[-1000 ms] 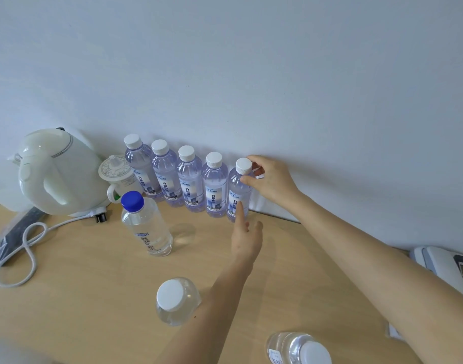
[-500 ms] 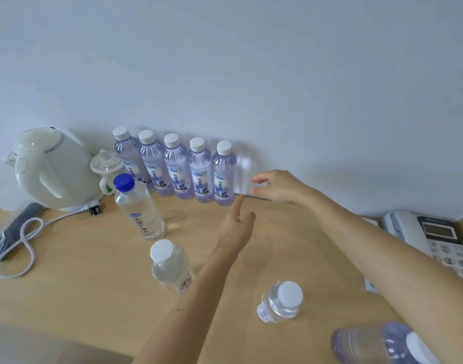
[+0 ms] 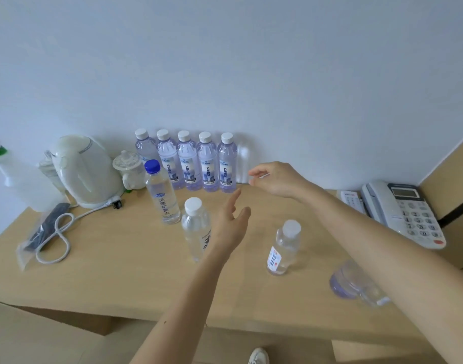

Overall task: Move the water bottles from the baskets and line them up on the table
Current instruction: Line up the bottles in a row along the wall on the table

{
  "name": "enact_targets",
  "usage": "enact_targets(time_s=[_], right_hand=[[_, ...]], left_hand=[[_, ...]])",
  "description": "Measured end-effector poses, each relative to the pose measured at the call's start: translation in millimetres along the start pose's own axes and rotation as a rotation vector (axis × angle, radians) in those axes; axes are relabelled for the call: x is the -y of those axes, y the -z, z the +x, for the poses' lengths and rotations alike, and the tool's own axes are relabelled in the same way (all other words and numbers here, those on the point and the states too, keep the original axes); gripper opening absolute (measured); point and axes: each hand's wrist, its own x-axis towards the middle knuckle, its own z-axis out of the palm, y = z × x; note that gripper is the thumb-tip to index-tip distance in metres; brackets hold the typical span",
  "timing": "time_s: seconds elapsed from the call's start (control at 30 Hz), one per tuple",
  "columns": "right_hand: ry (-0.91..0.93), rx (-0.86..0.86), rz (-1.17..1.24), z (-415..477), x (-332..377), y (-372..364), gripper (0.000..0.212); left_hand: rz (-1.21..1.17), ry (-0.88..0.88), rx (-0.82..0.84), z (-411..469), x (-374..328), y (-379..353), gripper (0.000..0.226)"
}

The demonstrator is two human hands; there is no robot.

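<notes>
Head view: the five lined-up bottles point(image 3: 196, 164) stand at the wall just beyond the left hand point(image 3: 231, 224) and right hand point(image 3: 275, 178), both loose-fingered and empty. A white-capped bottle point(image 3: 195, 227) stands just left of the left hand, so I'd say a careless sideways sweep could topple it.

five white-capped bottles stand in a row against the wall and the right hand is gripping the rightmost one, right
Not quite. The five white-capped bottles do stand in a row against the wall, but the right hand grips nothing: in the head view its fingers hang loose, apart from the rightmost bottle.
</notes>
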Motion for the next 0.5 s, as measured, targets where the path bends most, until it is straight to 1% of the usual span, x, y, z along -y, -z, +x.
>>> enact_targets(time_s=[0.07,0.17,0.27,0.37,0.5], right_hand=[[0.000,-0.050,0.006,-19,7,-4,0.032],[-0.007,-0.194,0.004,-53,12,-7,0.029],[-0.057,-0.287,0.030,-92,7,-9,0.028],[-0.086,-0.309,0.027,-126,-2,-5,0.026],[-0.148,-0.288,0.027,-161,-24,7,0.027]], left_hand=[[-0.004,-0.030,0.017,-22,1,7,0.047],[0.004,-0.082,0.041,-52,2,11,0.043],[-0.012,-0.108,0.071,-80,-1,6,0.038],[-0.007,-0.132,0.151,-103,-5,-10,0.036],[0.000,-0.153,0.244,-121,-7,-44,0.036]])
